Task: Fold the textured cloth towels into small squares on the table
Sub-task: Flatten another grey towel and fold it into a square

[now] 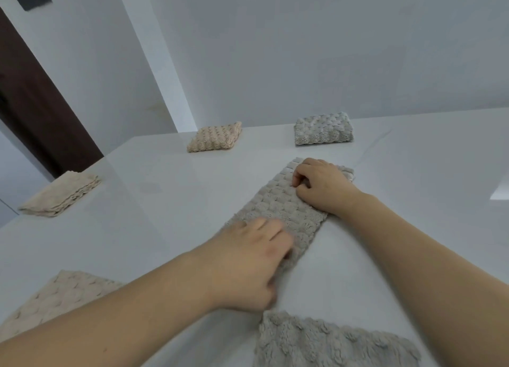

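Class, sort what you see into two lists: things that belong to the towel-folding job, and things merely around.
Job:
grey strip towel
left hand
right hand
folded towels: grey, beige, beige
unfolded towels: beige, grey
table

Around:
dark door
wall

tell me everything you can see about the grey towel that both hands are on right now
The grey towel is a plush cloth with a woven-looking bumpy texture, folded into a long strip lying flat and slantwise on the white table. The right hand rests on its far end, fingers curled into the fabric. The left hand, motion-blurred, covers its near end. Its edges look fuzzy.
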The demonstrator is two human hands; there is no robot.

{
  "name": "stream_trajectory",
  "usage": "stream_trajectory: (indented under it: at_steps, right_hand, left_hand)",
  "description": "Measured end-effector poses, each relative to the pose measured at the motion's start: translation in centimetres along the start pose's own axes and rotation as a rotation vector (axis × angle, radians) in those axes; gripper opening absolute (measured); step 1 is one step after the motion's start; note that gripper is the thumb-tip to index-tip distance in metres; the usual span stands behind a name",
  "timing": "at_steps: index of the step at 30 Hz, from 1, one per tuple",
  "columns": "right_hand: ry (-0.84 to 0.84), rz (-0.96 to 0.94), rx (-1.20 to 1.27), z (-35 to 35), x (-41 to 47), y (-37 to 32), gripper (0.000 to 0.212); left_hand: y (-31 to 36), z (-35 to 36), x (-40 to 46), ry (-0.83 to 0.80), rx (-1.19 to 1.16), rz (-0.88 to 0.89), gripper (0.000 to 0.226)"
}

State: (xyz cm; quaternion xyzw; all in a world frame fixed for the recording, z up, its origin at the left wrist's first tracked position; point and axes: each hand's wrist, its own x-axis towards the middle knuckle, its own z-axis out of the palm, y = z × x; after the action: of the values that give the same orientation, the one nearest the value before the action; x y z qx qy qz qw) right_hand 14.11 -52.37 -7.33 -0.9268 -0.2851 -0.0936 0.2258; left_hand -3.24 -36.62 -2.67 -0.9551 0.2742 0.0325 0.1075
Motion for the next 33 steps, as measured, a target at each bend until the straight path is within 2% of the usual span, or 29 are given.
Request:
stream_trajectory:
  at_steps: [3, 6, 8, 11, 13, 15, 17, 18, 19, 21, 23, 25, 28, 30, 33]
  right_hand:
    - [0.029, -0.007, 0.049, 0.0, 0.1, 0.3, 0.021]
    - [-0.155, -0.023, 0.017, 0.2, 0.0, 0.3, 0.045]
    - [-0.220, 0.002, -0.064, 0.6, 0.0, 0.3, 0.052]
    - [-0.076, 0.101, -0.109, 0.8, -0.1, 0.5, 0.047]
    - [-0.015, 0.212, -0.039, 0.4, -0.1, 0.8, 0.055]
    - [-0.029, 0.240, 0.063, 0.0, 0.0, 1.1, 0.055]
    - [-0.053, 0.192, 0.132, -0.2, 0.1, 1.3, 0.045]
    - [-0.049, 0.172, 0.166, -0.1, 0.2, 1.4, 0.039]
    - [-0.031, 0.158, 0.202, 0.1, 0.3, 1.4, 0.030]
    - [0.021, 0.194, 0.370, 0.2, 0.4, 1.6, 0.015]
    - [0.058, 0.250, 0.580, 0.1, 0.2, 1.7, 0.031]
    - [0.070, 0.286, 0.647, -0.4, -0.3, 1.4, 0.032]
    - [0.034, 0.275, 0.611, -0.9, -0.4, 1.0, 0.048]
    - [0.046, 0.255, 0.468, -0.4, 0.1, 1.5, 0.036]
    - [0.043, 0.262, 0.331, 0.3, 0.7, 2.2, 0.020]
  left_hand:
    - [-2.7, 0.8, -1.3, -0.024, 0.021, -0.057, 0.051]
    - [-4.2, 1.8, -1.4, 0.020, -0.073, -0.065, 0.052]
    - [-4.7, 2.6, -1.1, 0.074, -0.092, -0.079, 0.047]
    - [-4.3, 2.1, -0.4, 0.112, -0.159, -0.122, 0.024]
    - [-3.1, 0.8, 0.2, 0.042, -0.250, -0.058, 0.009]
    - [-1.9, -1.1, 0.5, -0.110, -0.313, -0.027, 0.008]
    - [-1.8, -3.4, 0.9, -0.234, -0.358, -0.093, 0.011]
    - [-2.3, -4.4, 1.4, -0.237, -0.379, -0.152, 0.013]
    - [-2.9, -5.3, 1.8, -0.198, -0.401, -0.216, 0.013]
    - [-4.5, -5.8, 2.9, -0.011, -0.458, -0.333, 0.009]
    - [-6.4, -4.8, 4.5, 0.226, -0.417, -0.439, 0.008]
    - [-7.9, -3.0, 6.1, 0.376, -0.435, -0.505, 0.011]
    - [-9.1, 0.3, 9.1, 0.501, -0.588, -0.518, 0.013]
    - [-9.4, 2.7, 11.0, 0.546, -0.605, -0.516, 0.016]
    - [-10.5, 4.9, 13.2, 0.472, -0.675, -0.613, 0.018]
